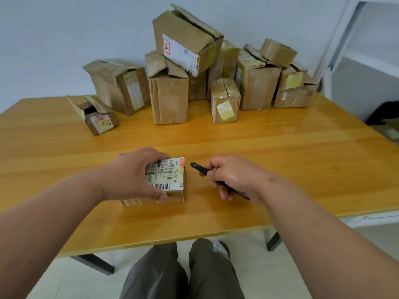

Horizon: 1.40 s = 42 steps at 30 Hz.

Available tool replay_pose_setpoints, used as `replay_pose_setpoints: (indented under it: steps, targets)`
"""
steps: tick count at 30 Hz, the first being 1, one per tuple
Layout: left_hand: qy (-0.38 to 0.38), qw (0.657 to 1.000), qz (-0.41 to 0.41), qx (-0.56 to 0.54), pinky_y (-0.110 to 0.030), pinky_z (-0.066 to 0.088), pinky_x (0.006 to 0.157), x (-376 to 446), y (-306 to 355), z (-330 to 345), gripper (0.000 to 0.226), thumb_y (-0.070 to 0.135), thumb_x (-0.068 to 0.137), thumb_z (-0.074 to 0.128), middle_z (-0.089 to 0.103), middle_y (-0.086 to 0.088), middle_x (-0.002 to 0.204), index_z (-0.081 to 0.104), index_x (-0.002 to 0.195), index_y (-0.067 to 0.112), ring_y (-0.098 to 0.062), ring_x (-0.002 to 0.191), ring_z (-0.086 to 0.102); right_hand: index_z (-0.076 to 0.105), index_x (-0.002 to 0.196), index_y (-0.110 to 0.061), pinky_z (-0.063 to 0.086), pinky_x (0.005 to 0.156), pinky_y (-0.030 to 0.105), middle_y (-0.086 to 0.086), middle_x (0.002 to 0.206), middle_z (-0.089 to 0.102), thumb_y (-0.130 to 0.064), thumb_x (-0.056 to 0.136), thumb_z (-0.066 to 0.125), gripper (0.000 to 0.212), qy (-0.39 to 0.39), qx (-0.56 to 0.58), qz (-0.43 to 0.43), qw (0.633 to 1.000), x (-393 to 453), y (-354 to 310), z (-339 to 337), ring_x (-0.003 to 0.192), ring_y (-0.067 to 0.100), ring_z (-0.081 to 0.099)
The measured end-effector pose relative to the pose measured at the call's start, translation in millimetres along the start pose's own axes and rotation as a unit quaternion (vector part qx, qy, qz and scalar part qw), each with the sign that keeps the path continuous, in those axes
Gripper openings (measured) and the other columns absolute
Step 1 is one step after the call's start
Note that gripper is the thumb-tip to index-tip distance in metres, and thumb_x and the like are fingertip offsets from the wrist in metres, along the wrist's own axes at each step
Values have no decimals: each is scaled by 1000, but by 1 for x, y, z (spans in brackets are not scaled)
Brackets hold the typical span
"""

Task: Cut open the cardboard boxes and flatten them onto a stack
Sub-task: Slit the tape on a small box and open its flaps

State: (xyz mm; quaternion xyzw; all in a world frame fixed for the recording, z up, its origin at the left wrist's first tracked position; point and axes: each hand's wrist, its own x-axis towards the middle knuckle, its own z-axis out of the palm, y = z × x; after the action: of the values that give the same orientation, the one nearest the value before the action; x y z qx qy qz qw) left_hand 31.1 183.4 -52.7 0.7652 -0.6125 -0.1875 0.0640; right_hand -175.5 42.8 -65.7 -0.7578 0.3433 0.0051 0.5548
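Note:
A small cardboard box (172, 180) with a white barcode label on top lies on the wooden table (280, 160) near its front edge. My left hand (133, 175) grips this box from above, fingers over the far side and thumb on the near side. Just right of the box, my right hand (233, 175) holds a black utility knife (199, 167). Its tip points left toward the box's top right corner and stands a short way off it.
A pile of several worn cardboard boxes (187, 44) lines the back of the table against the wall, some stacked, one small open box (95, 117) at the left. A white shelf frame (356, 50) stands at the right. My legs show below the table edge.

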Motion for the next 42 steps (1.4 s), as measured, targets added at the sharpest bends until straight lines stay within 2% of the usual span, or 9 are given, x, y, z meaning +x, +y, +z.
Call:
replay_pose_setpoints:
  steps: [3,9,15,20,24,27,31,37,42]
  targets:
    - [13,1000,0,-13,-32,40,103,1,-3,3,104,71,58,78,42,26,123,35,147,37,-1,113,43,64,106,-12,37,46,26,3,70,53,-12,100,46,19,2,-14,-4,1000,3,-1,6,47,13,47]
    - [19,1000,0,-18,-24,39,95,2,-4,5,100,65,63,78,43,23,123,35,148,35,-2,111,43,65,106,-12,33,44,24,2,68,53,-12,100,47,19,13,-21,-14,1000,5,-3,13,44,11,42]
    - [17,1000,-7,-16,-26,40,97,2,-3,5,100,65,63,78,42,23,122,35,148,36,-3,111,43,65,106,-10,31,44,25,3,68,51,-12,100,46,19,25,-13,-11,1000,7,-4,15,46,12,40]
    - [15,1000,-3,-22,-25,40,96,3,-6,5,117,85,44,61,43,24,123,35,147,37,-1,110,43,65,106,-9,31,44,24,2,68,51,-12,101,46,19,27,-10,-15,999,7,-3,16,45,12,39]
    - [16,1000,-7,-26,-25,39,97,3,-5,6,108,74,55,77,43,22,125,35,148,36,-2,111,42,65,107,-9,31,45,25,2,67,51,-12,101,47,19,25,-6,-20,999,6,-2,17,46,13,39]
    - [15,1000,-3,-26,-24,38,95,3,-6,5,116,85,46,65,43,23,123,35,147,36,-1,110,42,65,107,-9,30,43,25,2,67,50,-12,101,46,20,35,-5,-21,999,8,-4,18,45,12,38]
    - [20,999,-6,-28,-26,39,97,3,-6,6,111,78,52,74,44,22,124,36,147,35,-2,112,43,65,108,-8,29,43,25,3,67,50,-11,101,46,21,46,-1,-14,999,10,-5,20,44,12,38]
    - [21,999,-4,-30,-27,39,97,3,-5,6,116,83,46,69,43,23,122,36,147,36,-1,111,42,65,107,-9,29,43,24,3,67,50,-11,101,45,21,45,-9,-14,999,10,-6,20,44,12,37]
    - [33,999,-6,-33,-27,38,99,4,-4,7,101,65,61,77,44,20,126,35,148,35,-4,113,41,66,105,-11,31,43,24,3,67,51,-12,100,46,20,53,-24,-16,998,11,-7,22,43,12,38]
